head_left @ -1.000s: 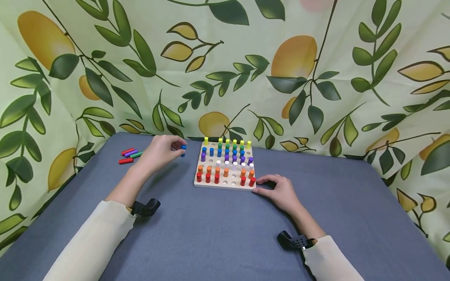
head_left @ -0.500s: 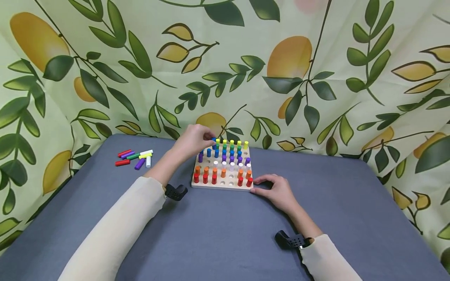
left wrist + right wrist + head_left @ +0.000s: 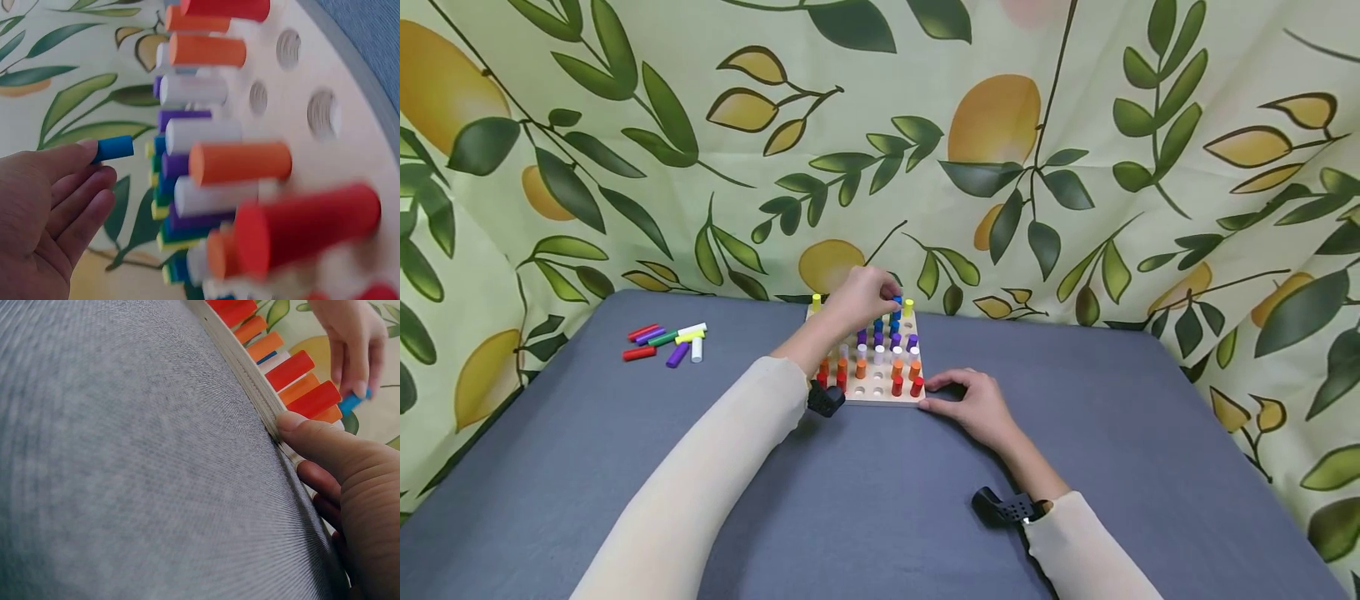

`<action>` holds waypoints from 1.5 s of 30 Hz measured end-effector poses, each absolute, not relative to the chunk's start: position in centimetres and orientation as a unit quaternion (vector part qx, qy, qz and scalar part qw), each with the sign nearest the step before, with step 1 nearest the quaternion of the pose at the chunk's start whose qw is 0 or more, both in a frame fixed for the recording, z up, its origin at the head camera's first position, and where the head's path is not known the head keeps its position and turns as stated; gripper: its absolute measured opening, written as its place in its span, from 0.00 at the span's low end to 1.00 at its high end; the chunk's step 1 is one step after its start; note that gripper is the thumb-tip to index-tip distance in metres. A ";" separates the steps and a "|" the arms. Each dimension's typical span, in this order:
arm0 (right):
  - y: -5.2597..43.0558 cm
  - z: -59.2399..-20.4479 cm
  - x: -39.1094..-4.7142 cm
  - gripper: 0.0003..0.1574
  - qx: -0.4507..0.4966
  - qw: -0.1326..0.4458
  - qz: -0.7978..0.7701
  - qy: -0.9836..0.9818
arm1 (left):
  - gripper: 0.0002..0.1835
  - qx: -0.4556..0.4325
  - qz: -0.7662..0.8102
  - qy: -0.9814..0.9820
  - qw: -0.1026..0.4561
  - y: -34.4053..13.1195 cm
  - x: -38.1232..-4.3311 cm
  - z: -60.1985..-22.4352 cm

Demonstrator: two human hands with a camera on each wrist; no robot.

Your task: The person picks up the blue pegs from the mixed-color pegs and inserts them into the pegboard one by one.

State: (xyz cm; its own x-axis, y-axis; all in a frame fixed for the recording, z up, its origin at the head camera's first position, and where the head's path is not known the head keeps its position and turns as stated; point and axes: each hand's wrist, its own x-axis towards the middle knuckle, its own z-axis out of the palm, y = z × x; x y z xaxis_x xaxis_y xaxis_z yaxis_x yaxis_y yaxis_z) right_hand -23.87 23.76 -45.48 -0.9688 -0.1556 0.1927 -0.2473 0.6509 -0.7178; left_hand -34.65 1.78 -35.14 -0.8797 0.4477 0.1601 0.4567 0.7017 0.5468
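Observation:
A wooden pegboard (image 3: 883,400) stands on the grey cloth, with rows of coloured pegs upright in its holes. My left hand (image 3: 859,300) pinches a blue peg (image 3: 117,148) between thumb and fingertips, above the board's far right part. That forearm hides much of the board's left side in the head view. My right hand (image 3: 967,404) holds the near right corner of the board, thumb (image 3: 297,422) on the near edge and fingers at the right side. Red pegs (image 3: 309,228), orange pegs (image 3: 240,164) and white pegs (image 3: 203,136) show close up in the left wrist view.
Several loose pegs lie left of the board, among them a red peg (image 3: 639,353), a purple peg (image 3: 678,355) and a white peg (image 3: 697,348). A leaf-patterned curtain (image 3: 820,192) hangs right behind the table's far edge.
My left hand has carried the blue peg rightward, from left of the board, over its far left corner, to its far right part. The right hand keeps its place at the corner.

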 end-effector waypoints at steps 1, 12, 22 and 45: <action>23.7 -45.5 -23.9 0.17 0.113 0.059 0.404 -0.906 | 0.10 -0.247 -0.303 -0.921 0.000 2.1 -34.7 -35.3; 23.1 -45.5 -24.0 0.16 0.122 0.061 0.416 -0.899 | 0.12 -0.222 -0.354 -0.908 -0.032 4.2 -35.1 -37.0; 23.1 -45.4 -24.1 0.16 0.130 0.074 0.412 -0.899 | 0.11 -0.226 -0.328 -0.916 -0.043 4.3 -35.7 -37.9; 23.7 -45.4 -23.9 0.16 0.115 0.066 0.411 -0.902 | 0.12 -0.257 -0.288 -0.921 -0.058 4.3 -36.1 -38.4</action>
